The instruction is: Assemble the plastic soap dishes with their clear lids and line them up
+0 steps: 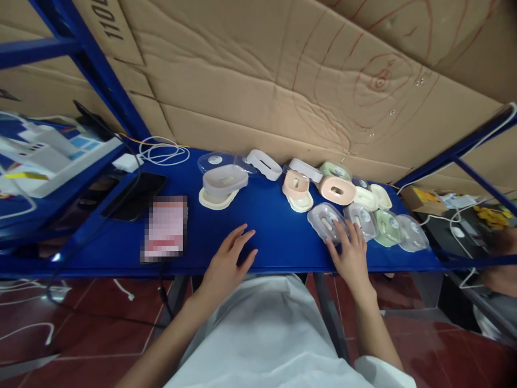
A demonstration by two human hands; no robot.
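Observation:
My left hand [225, 260] hovers over the front of the blue table, fingers apart and nothing in them. My right hand [350, 256] is open, with its fingers stretched over the near right edge of a grey soap box [323, 215] with a clear lid; whether it presses on it I cannot tell. Beside its fingertips stands another grey soap box [365, 222], then a green one [388, 227] and a further clear-lidded one [412, 233]. Behind these are a peach soap box part [328, 189], a cream one [365, 199] and a green one [335, 170].
A grey tray [220, 182] rests over a cream base [210, 199] at centre left, near clear lids [208, 161]. A phone [165, 229] and a white cable [165, 151] lie on the left. Cardboard [242, 75] walls the back. Another person [503, 269] is at far right.

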